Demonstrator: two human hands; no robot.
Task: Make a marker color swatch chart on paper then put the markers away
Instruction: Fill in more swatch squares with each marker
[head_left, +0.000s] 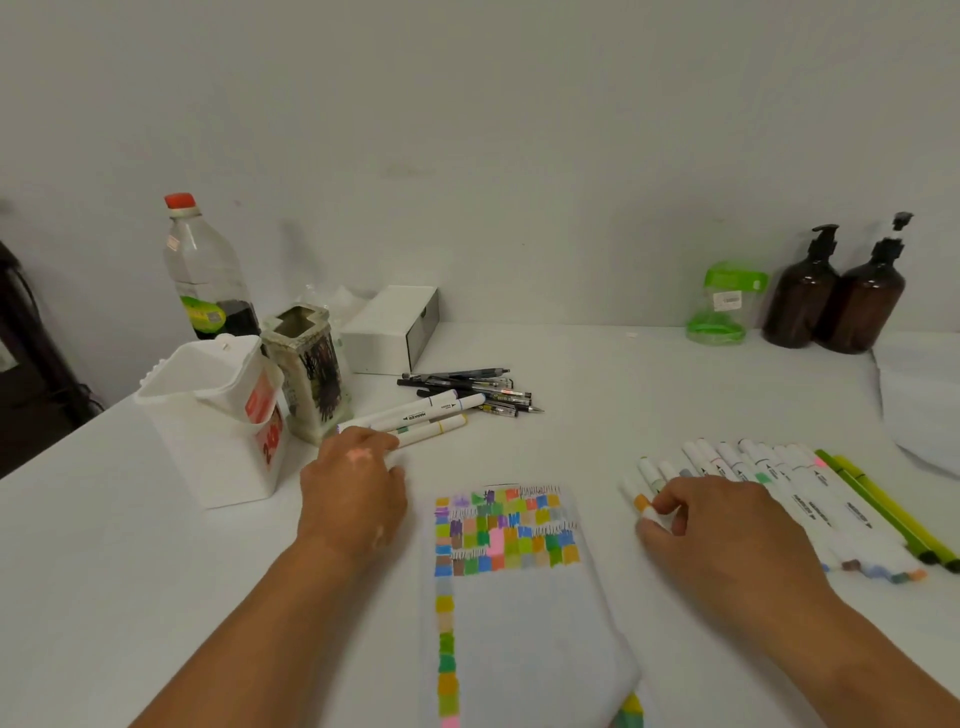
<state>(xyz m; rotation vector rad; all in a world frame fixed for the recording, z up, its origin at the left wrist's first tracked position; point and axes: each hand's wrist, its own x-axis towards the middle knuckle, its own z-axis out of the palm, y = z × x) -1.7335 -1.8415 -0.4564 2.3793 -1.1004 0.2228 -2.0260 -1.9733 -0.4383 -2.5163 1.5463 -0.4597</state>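
White paper (524, 618) lies near the middle of the white table (649, 395). Its far end is packed with small colour swatches, and one column of them runs down its left edge. To the right, the right hand (727, 535) has its fingers curled, thumb and fingertips pinching an orange-banded marker (641, 502) at the left end of the row of markers (769, 483). Two green pens (883, 504) lie along the row's right side. On the far left, the left hand (353, 493) reaches out with its fingers together over the near ends of the loose markers (426, 413). I cannot tell whether they grip one. A white caddy (208, 415) stands just left of that hand, and black pens (478, 389) lie heaped beyond the loose markers.
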